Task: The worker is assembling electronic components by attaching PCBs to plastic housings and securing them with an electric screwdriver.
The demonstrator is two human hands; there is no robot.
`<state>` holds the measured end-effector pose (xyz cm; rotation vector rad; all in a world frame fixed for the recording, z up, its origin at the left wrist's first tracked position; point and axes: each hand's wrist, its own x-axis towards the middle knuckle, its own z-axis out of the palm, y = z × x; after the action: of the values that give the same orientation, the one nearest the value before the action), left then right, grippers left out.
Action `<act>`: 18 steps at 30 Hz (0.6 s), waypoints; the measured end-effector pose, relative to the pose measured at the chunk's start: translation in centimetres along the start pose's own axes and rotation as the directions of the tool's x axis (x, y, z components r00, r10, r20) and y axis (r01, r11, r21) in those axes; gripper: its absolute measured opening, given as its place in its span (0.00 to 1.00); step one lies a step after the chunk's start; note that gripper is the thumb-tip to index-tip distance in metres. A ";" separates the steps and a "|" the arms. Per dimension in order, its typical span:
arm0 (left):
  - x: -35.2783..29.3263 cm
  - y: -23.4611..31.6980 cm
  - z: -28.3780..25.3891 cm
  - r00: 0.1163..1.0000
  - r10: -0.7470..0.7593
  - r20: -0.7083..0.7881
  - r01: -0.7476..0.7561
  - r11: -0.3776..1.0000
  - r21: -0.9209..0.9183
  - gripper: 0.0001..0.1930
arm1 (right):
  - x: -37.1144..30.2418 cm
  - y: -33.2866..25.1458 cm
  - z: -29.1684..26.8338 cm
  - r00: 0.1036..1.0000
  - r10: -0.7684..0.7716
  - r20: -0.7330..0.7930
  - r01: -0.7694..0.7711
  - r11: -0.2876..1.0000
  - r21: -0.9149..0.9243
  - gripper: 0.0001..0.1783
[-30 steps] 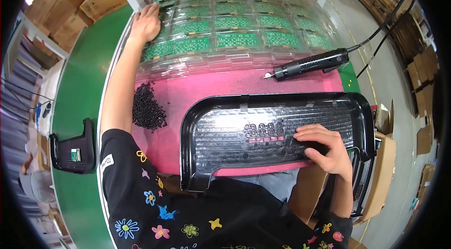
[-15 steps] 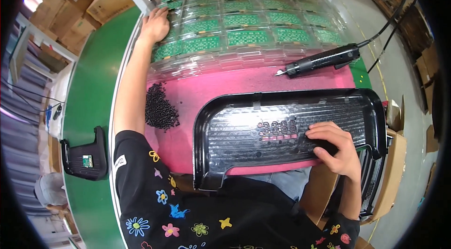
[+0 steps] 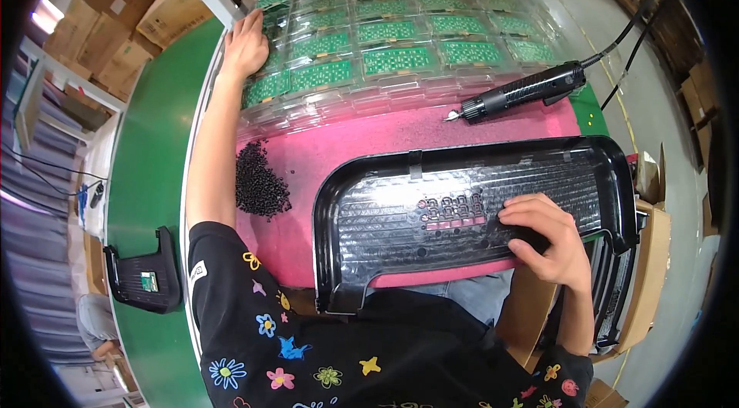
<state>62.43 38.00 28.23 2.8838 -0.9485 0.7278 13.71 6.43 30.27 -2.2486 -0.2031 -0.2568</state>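
A large black plastic housing (image 3: 377,246) lies inner side up in front of me, with a group of small square cut-outs and a slot near its middle. My right hand (image 3: 546,242) rests on its right half, fingers and thumb apart, gripping nothing. My left hand (image 3: 248,44) is stretched far forward to the left edge of the stacked clear plastic trays (image 3: 339,108). Its fingers are extended beside the green circuit boards (image 3: 396,60) in the trays, and no held thing shows there. The fingertips are partly hard to make out.
A black electric screwdriver (image 3: 523,92) lies right of the trays, its cable running up right. Small black screws (image 3: 260,181) are heaped on the pink mat (image 3: 308,154). Another black housing (image 3: 146,296) with a small board is on the green bench at left. A co-worker's arm (image 3: 108,346) shows beyond.
The whole view has shifted slightly. My left hand stays at the trays' left edge, and my right hand keeps its place on the housing.
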 end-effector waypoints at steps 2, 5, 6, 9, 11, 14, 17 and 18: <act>0.1 0.2 -0.1 0.999 -0.001 -0.033 0.001 1.000 -0.016 0.27 | -0.1 0.3 -0.1 1.000 -0.003 -0.006 0.003 1.000 -0.019 0.16; 0.3 0.7 -0.8 0.995 -0.033 -0.092 0.024 0.996 -0.089 0.27 | 0.0 -0.6 0.2 0.991 -0.133 0.008 0.130 0.950 -0.285 0.17; 0.3 0.9 -1.3 0.991 -0.064 -0.115 0.047 0.988 -0.144 0.27 | -0.2 -0.6 0.3 0.991 -0.137 0.008 0.134 0.949 -0.284 0.17; 0.4 0.1 -1.4 0.985 -0.048 -0.168 0.023 0.989 -0.145 0.28 | -0.6 -0.2 0.8 0.959 -0.280 0.042 0.269 0.853 -0.447 0.20; 0.2 0.7 -2.5 0.978 -0.016 -0.207 -0.011 0.991 -0.131 0.30 | -1.3 0.5 1.2 0.948 -0.316 0.032 0.296 0.843 -0.448 0.18; -0.2 1.9 -6.2 0.949 0.069 -0.307 -0.110 0.987 -0.119 0.27 | -1.2 0.4 1.0 0.935 -0.355 0.022 0.332 0.849 -0.411 0.13; -2.1 7.1 -11.6 0.909 0.159 -0.385 -0.249 0.949 -0.195 0.26 | -1.3 0.3 0.0 0.906 -0.405 0.124 0.424 0.873 -0.240 0.14; -3.2 9.2 -13.3 0.905 0.204 -0.374 -0.312 0.914 -0.257 0.25 | -1.2 0.2 -0.4 0.910 -0.394 0.130 0.415 0.877 -0.243 0.14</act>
<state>49.31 34.37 37.56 2.2859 -1.2783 0.9542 12.58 5.97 30.10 -2.4675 -0.7264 -0.4426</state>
